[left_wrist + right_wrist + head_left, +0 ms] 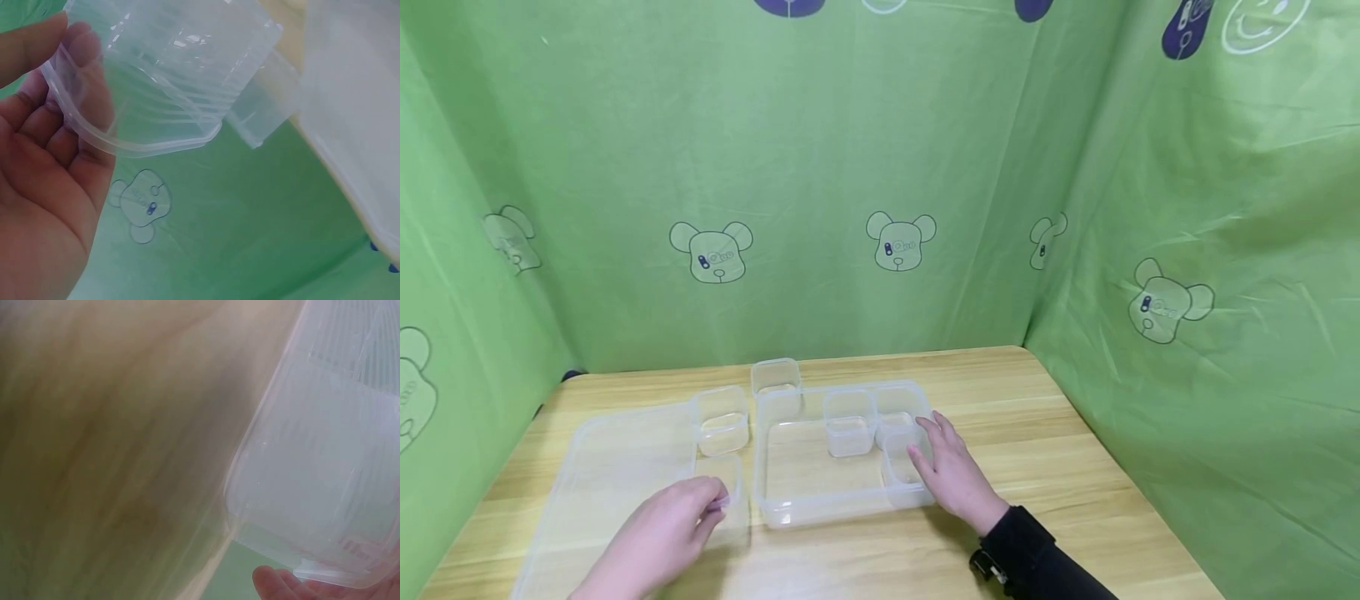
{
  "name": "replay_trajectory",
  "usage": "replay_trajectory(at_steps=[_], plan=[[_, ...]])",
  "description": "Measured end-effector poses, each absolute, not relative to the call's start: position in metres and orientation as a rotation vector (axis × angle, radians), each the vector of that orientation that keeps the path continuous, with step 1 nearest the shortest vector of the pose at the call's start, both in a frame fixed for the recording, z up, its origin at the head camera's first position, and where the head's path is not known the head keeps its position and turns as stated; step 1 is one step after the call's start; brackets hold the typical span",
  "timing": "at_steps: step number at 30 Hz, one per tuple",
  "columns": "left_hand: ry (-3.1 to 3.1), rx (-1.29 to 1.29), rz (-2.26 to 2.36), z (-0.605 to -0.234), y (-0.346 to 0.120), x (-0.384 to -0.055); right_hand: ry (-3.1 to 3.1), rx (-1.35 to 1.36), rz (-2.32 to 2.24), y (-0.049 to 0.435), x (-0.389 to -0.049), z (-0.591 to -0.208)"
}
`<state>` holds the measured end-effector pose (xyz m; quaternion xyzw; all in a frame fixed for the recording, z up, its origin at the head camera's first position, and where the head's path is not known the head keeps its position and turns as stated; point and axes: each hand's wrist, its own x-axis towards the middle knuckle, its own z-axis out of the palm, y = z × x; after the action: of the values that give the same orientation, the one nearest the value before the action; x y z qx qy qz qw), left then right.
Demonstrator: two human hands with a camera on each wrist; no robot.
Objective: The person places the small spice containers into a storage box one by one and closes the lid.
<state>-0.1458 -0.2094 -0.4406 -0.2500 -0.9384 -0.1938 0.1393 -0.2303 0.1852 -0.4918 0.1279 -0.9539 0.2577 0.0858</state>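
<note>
My left hand pinches the rim of a small clear plastic container at the front left. In the left wrist view, thumb and fingers lie on either side of this container's wall. A large clear plastic box stands to its right, with small clear containers along its back and right side, among them one near the middle and one at the right front. Over the box's right edge my right hand reaches with fingers spread and fairly straight, close to the right front container.
A wide clear lid lies flat on the wooden table at the left. Two more small containers, one beside the lid and one behind the box, stand outside. Green printed cloth encloses the back and sides.
</note>
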Motion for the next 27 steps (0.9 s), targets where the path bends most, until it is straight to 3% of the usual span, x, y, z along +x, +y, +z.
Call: replay_trajectory(at_steps=[16,27], plan=[[-2.601,-0.695,-0.447,-0.398,-0.214,-0.164,-2.856,0.405,0.740,0.187,-0.229,-0.493],[-2.502,-0.787,-0.486,-0.389,-0.197,-0.190,-2.833,0.416,0.757,0.187,-0.230,-0.493]])
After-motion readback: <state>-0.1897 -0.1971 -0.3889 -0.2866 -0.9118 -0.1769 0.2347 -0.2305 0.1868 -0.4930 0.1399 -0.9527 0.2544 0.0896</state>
